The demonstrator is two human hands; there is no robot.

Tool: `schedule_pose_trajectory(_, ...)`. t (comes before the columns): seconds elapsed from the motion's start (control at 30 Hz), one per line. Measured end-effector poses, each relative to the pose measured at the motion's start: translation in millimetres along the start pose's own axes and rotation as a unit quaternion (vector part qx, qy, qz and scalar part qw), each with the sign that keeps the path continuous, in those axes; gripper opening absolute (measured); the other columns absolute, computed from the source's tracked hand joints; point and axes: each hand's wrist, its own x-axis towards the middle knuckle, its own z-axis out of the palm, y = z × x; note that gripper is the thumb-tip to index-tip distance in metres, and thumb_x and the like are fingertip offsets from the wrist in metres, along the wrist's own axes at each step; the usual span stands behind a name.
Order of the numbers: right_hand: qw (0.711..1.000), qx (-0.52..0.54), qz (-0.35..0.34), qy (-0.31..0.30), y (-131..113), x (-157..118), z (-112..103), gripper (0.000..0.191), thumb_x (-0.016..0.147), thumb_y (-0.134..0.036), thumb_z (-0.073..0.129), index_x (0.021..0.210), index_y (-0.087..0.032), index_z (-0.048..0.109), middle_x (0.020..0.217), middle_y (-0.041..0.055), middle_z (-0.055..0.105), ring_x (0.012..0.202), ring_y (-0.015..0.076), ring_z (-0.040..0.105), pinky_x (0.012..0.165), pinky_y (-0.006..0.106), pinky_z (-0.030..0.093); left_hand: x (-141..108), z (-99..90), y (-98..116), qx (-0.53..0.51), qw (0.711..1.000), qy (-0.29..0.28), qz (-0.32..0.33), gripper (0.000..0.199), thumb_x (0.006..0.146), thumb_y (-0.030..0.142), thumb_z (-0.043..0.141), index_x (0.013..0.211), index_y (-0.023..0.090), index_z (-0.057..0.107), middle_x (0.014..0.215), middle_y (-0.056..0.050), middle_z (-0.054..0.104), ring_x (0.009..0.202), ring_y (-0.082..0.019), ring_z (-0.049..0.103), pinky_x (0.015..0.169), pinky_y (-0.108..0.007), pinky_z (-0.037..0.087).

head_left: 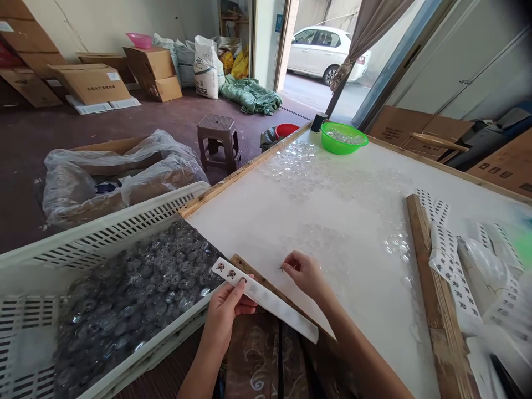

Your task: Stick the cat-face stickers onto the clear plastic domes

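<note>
My left hand [231,305] grips a long white sticker strip [270,299] between thumb and fingers, near the table's front edge. A few small dark printed stickers show at the strip's left end; the rest of it is blank. My right hand [302,272] is pinched just above the white tabletop [253,216], with a small dark-printed sticker [281,267] at its fingertips. Many clear round plastic pieces [320,244] lie spread over the tabletop beyond and beside this hand.
A white plastic crate [103,221] full of clear pieces with dark prints [145,288] stands at left. A green bowl [343,145] sits at the table's far corner. Along the right runs a wooden bar [432,288], with more sticker strips [451,266] past it. A stool [218,141] stands behind.
</note>
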Motion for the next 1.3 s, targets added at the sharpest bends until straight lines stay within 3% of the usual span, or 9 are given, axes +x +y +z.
schedule_pose_trajectory(0.6,0.981,-0.194,-0.03,-0.01,-18,-3,14,0.009,0.079,-0.016,0.048,0.076,-0.018,0.056,0.076,0.0021,0.059,0.07,0.0133,0.052,0.06,0.023,0.03,-2,0.9,8,-0.021,1.0,0.005,0.001,0.041,0.07,0.042,0.067,0.095,0.01,0.067,0.062,-0.005,0.064,0.057,-0.016,0.059,0.052,-0.026,0.052)
schedule_pose_trajectory(0.73,0.978,-0.207,-0.018,-0.006,-23,-3,16,0.014,0.08,-0.016,0.049,0.091,-0.018,0.058,0.082,0.0034,0.059,0.072,0.0142,0.053,0.063,0.024,0.032,-3,0.4,9,-0.024,1.0,0.008,0.006,0.041,0.07,0.041,0.067,0.095,0.01,0.067,0.062,-0.005,0.064,0.058,-0.015,0.059,0.052,-0.025,0.052)
schedule_pose_trajectory(0.83,0.979,-0.205,-0.021,0.0,-22,-7,16,0.023,0.081,-0.017,0.05,0.103,-0.019,0.057,0.085,0.0042,0.058,0.072,0.0142,0.053,0.063,0.024,0.032,-4,0.8,10,-0.027,0.999,0.013,0.01,0.042,0.068,0.041,0.068,0.096,0.01,0.068,0.061,-0.005,0.063,0.057,-0.015,0.058,0.052,-0.024,0.051)
schedule_pose_trajectory(1.07,0.985,-0.164,-0.051,-0.015,-19,-7,23,0.014,0.081,-0.014,0.047,0.078,-0.016,0.061,0.083,0.0063,0.057,0.071,0.0141,0.052,0.063,0.024,0.034,-2,2.5,7,-0.013,1.0,0.019,0.0,0.045,0.066,0.043,0.069,0.095,0.009,0.068,0.062,-0.006,0.063,0.056,-0.016,0.059,0.052,-0.025,0.051)
schedule_pose_trajectory(1.2,0.994,-0.098,-0.049,-0.008,-36,-5,24,0.012,0.081,-0.016,0.048,0.083,-0.016,0.06,0.084,0.0053,0.061,0.073,0.0147,0.053,0.066,0.026,0.037,-7,4.7,11,-0.01,1.0,0.026,0.005,0.046,0.067,0.042,0.067,0.099,0.008,0.067,0.058,-0.005,0.062,0.056,-0.015,0.058,0.053,-0.025,0.051)
schedule_pose_trajectory(1.3,0.997,0.0,-0.05,-0.05,-55,-15,20,0.015,0.082,-0.024,0.05,0.093,-0.019,0.06,0.088,0.0026,0.062,0.075,0.0136,0.056,0.065,0.024,0.04,-9,8.5,15,0.005,1.0,0.023,0.011,0.048,0.071,0.041,0.065,0.107,0.009,0.063,0.056,-0.003,0.06,0.056,-0.015,0.057,0.054,-0.025,0.051)
